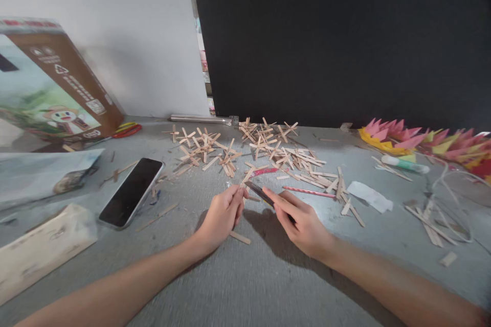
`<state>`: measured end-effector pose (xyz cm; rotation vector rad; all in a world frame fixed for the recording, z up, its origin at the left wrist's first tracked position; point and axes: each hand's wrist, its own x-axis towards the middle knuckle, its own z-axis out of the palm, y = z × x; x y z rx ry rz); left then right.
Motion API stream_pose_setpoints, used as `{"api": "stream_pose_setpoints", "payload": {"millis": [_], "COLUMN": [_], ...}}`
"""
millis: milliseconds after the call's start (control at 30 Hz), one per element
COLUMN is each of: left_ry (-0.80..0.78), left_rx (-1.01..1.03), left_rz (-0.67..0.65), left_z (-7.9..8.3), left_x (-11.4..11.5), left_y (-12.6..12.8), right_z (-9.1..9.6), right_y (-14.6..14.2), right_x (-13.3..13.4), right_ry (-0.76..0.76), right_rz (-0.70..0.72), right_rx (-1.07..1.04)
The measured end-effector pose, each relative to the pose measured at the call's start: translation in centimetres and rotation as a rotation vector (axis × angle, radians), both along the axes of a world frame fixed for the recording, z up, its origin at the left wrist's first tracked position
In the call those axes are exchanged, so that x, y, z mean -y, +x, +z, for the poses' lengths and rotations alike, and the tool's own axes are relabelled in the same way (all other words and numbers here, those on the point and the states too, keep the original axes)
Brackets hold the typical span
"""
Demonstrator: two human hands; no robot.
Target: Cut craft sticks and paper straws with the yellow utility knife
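My left hand (224,210) pinches a small wooden craft stick (248,174), whose upper end sticks out past the fingertips. In my right hand (303,219) is a dark utility knife (264,195), gripped with the index finger along its top. The knife's tip meets or nearly meets the stick; I cannot tell which. Just below my left hand lies a loose piece of craft stick (240,237) on the grey table (215,286). Beyond both hands are piles of crossed craft sticks (203,145) and short cut pieces (295,158).
A phone (131,193) and a printed carton (57,82) are on the left. A red-and-white pencil (309,192), a white paper scrap (370,196), a glue stick (405,164), a white cable (445,184) and folded-paper decorations (395,135) lie to the right. A black panel (337,41) stands behind.
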<state>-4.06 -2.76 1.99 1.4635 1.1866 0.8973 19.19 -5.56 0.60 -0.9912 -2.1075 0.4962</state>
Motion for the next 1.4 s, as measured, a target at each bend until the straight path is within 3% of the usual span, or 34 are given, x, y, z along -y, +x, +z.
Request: {"api": "stream_pose_setpoints", "payload": {"millis": [467, 700, 833, 1033, 1400], "left_ry": [0.005, 0.014, -0.014, -0.088, -0.048], "left_rx": [0.004, -0.030, 0.020, 0.115, 0.071], "left_rz": [-0.005, -0.023, 0.002, 0.006, -0.004], "left_z": [-0.28, -0.74, -0.59, -0.41, -0.79], "left_x": [0.01, -0.14, -0.24, -0.21, -0.33], "left_y": [0.19, 0.00, 0.05, -0.05, -0.07], "right_z": [-0.18, 0.17, 0.48, 0.19, -0.14], "right_y": [0.17, -0.15, -0.28, -0.17, -0.17], "right_x": [0.16, -0.01, 0.09, -0.08, -0.10], "right_ry": [0.009, 0.061, 0.027, 0.102, 0.130], "right_rz": [-0.041, -0.155, -0.121, -0.079, -0.057], "right_rx": [0.013, -0.045, -0.023, 0.035, 0.060]}}
